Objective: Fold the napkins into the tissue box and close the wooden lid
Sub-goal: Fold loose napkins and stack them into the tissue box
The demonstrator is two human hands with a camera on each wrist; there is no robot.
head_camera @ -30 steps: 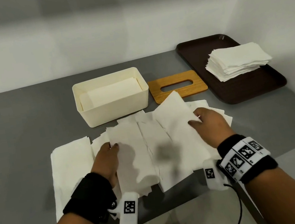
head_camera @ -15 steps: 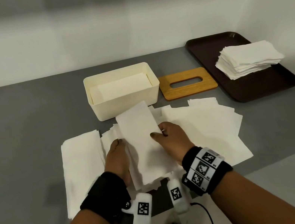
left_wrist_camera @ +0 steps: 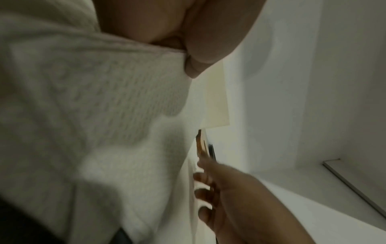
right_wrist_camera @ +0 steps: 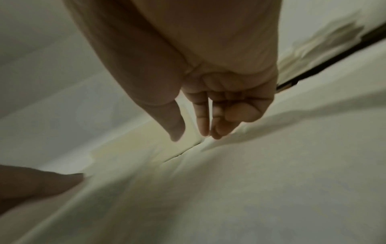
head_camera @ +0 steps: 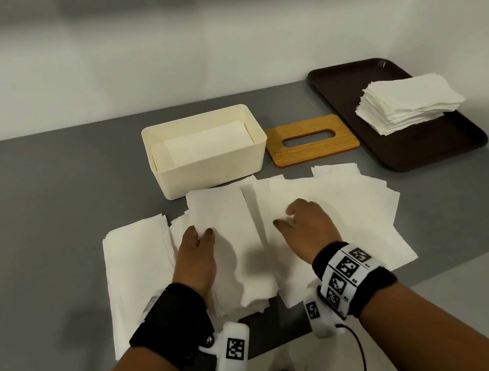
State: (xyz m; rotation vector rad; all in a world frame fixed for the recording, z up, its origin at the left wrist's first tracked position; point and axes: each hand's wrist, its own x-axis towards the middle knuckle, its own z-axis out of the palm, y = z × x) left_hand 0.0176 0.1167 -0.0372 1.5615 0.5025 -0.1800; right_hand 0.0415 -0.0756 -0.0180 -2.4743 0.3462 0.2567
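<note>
I had the folded napkin (head_camera: 229, 237) lying just in front of the tissue box (head_camera: 208, 155), on top of the spread sheets (head_camera: 341, 220) that covered the surface (head_camera: 31, 223) there. My left hand (head_camera: 194, 253) pinched the napkin's left edge, thumb on top and fingers curled under. My right hand (head_camera: 305, 223) lay flat and released on the sheets just right of the napkin, holding nothing.

The box stood open with some paper already lying in it, and the wooden lid (head_camera: 310, 141) rested flat on the surface, touching or nearly touching the box's right side. Beyond the lid sat the dark tray (head_camera: 445, 146) with its stack of napkins (head_camera: 408, 104).

To finish this fold well, I judged the loose edge should be brought over squarely and the crease pressed flat with straight fingers, my left hand pinning its side so the thin paper did not slide or drag the sheets beneath. It looked narrow enough to fit the box lengthwise.
</note>
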